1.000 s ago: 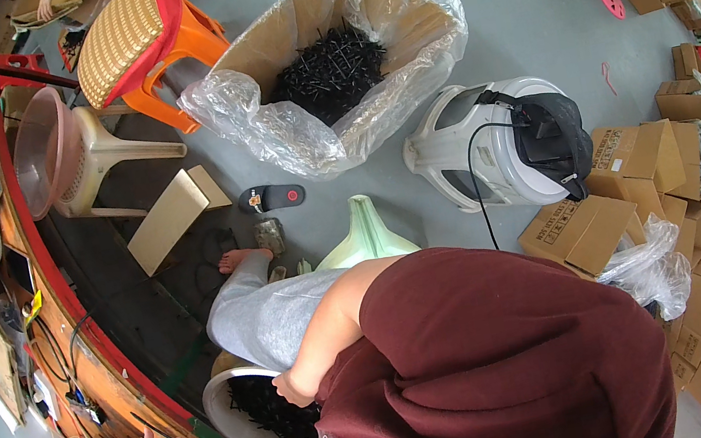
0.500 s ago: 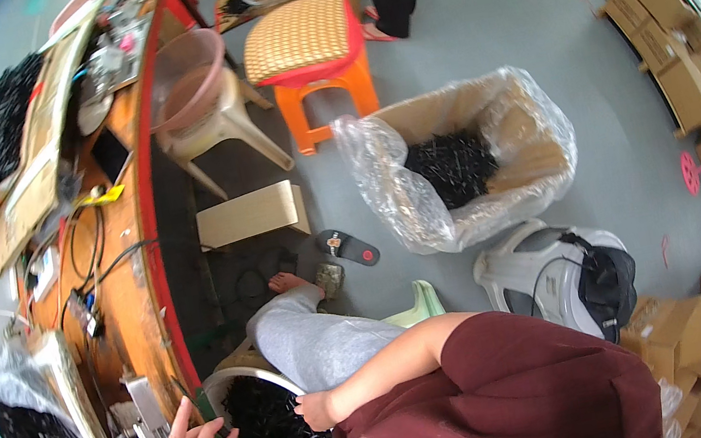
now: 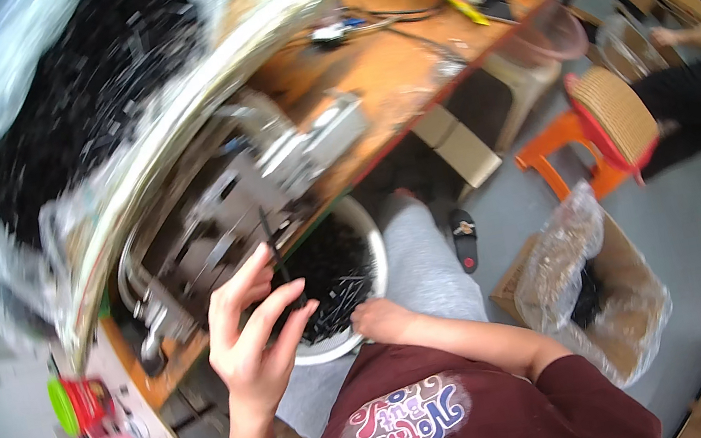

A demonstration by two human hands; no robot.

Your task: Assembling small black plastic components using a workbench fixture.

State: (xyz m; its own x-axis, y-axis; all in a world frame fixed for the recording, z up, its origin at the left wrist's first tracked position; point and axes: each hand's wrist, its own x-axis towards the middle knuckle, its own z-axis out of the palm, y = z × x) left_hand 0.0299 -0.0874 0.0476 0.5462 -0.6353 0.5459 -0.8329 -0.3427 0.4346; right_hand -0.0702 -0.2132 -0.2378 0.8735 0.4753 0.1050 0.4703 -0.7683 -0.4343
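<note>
My left hand (image 3: 254, 334) is raised over the left side of a white bucket (image 3: 378, 252), beside the metal fixture (image 3: 246, 186) on the bench edge. Its thumb and fingers pinch a thin black strip (image 3: 270, 238) that points up toward the fixture. Many loose black strips (image 3: 340, 268) of the same look fill the bucket, which stands against my legs. At the bucket's near right rim rests my right hand (image 3: 382, 320), its fingers curled inward; whatever they may hold is hidden.
A plastic-lined box of black pieces (image 3: 97, 113) lies along the wooden workbench (image 3: 302, 77). To the right stand a plastic-lined carton (image 3: 641, 299) and an orange-red stool (image 3: 607, 131). Another person (image 3: 696, 106) is beyond the stool. A slipper (image 3: 465, 241) lies on the floor.
The view has swung left toward the bench, showing more of the fixture and the box of pieces. My left hand still pinches over the bucket's left side; my right stays at its rim.
</note>
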